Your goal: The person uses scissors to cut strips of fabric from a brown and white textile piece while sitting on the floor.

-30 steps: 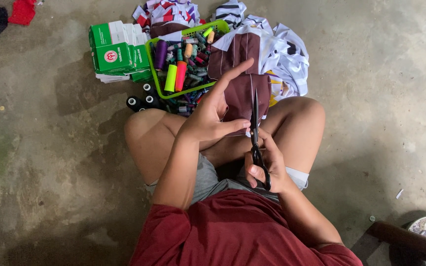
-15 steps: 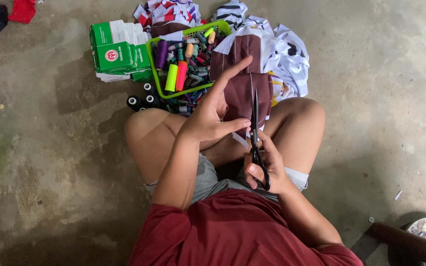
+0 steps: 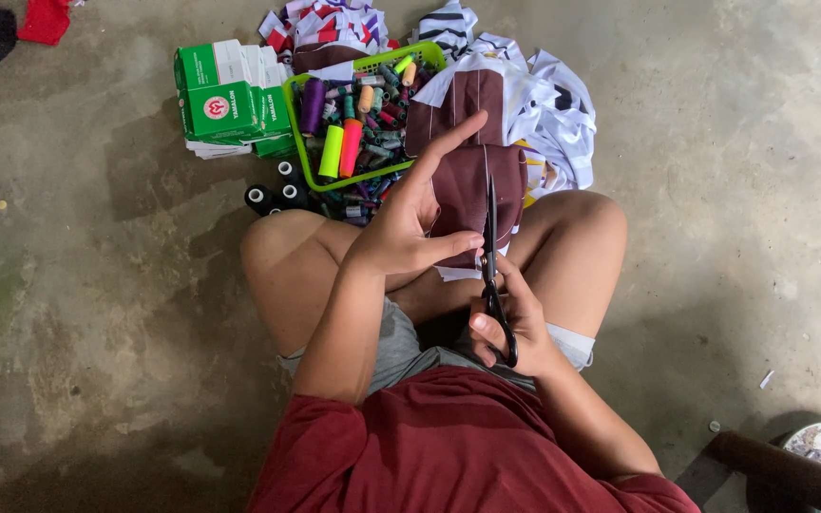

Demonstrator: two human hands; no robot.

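Your left hand grips the maroon cloth over your knees; your right hand is clenched on black scissors, blades at its lower edge. The green basket crowds ahead; bare floor lies either side.

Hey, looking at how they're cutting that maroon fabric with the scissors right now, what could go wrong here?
1. The left hand holds the maroon fabric right beside the scissors; its thumb lies close to the blades and might get nicked.
2. The right hand cuts above bare legs, so a slip could reach skin.
3. The fabric hangs unsupported, so the cut may wander.
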